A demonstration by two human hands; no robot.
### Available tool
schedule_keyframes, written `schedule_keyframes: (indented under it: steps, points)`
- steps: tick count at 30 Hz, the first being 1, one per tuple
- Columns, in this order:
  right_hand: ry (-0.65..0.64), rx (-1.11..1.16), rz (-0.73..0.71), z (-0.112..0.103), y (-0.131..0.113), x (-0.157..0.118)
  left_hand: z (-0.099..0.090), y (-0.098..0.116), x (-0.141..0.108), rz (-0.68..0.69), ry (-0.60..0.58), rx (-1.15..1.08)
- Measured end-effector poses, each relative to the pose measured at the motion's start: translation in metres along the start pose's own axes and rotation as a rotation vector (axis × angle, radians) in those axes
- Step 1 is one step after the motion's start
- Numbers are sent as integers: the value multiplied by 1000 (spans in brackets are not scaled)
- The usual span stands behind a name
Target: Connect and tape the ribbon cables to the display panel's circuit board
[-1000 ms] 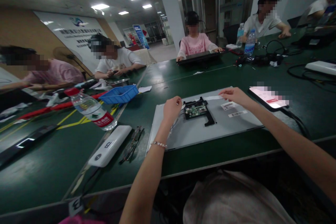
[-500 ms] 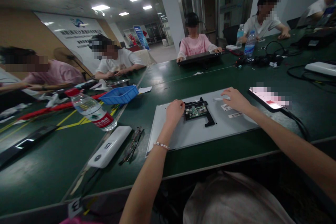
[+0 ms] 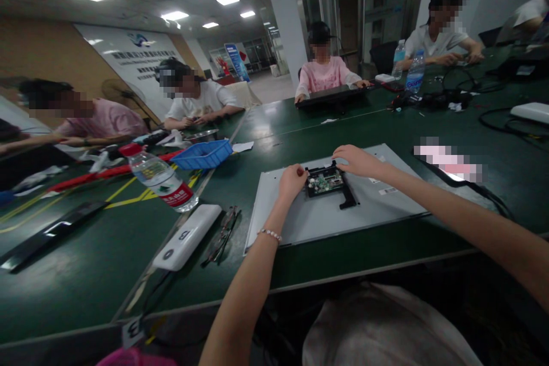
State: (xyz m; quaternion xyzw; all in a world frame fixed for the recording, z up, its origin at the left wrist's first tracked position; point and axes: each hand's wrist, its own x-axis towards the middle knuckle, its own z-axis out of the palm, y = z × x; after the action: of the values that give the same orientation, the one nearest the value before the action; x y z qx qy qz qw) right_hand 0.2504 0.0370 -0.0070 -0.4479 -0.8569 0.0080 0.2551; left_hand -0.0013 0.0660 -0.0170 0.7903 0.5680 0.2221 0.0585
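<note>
A flat grey panel [image 3: 295,223] lies on the green table in front of me. On it rests a black plastic frame [image 3: 348,197] with a green circuit board [image 3: 325,183] inside. My left hand [image 3: 293,184] is closed, its thumb and fingers pinching the frame's left edge. From the right, my right hand [image 3: 357,161] reaches over the panel, its bent fingertips closed at the frame's upper right corner. Part of that corner is hidden under the fingers. White labels [image 3: 388,190] show on the panel beyond my right wrist.
Left of the panel lie eyeglasses [image 3: 222,237], a white power bank [image 3: 189,238], a tilted water bottle [image 3: 159,178] and a blue tray [image 3: 203,155]. A phone [image 3: 448,164] with a cable lies to the right. Several people sit around the table.
My right hand has moved left, from the whitish piece on the panel to the frame's upper right corner. My left hand stays at the frame's left edge. The view has shifted slightly.
</note>
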Motion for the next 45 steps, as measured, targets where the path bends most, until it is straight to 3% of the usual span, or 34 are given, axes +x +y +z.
schedule_keyframes:
  steps: [6, 10, 17, 21, 25, 32, 39, 45]
  points:
    - [-130, 11, 61, 22, -4, 35, -2, 1, -1, -9, -8, -40]
    - [-79, 10, 137, 24, -4, 40, -1, -1, -2, 13, 4, -29]
    - [45, -131, 242, 5, 23, 13, -5, 4, -5, 67, 22, 93]
    - [0, -123, 296, 15, 40, -8, -14, 13, -10, 85, 16, 206]
    - [40, -31, 334, 27, 51, -13, -22, 20, -13, 98, -38, 304]
    - [96, -3, 370, 30, 51, -14, -27, 18, -10, 104, -24, 357]
    - [84, 22, 365, 31, 53, -15, -30, 1, -4, 150, -28, 258]
    - [100, 28, 371, 30, 50, -16, -35, -14, -1, 288, -155, 53]
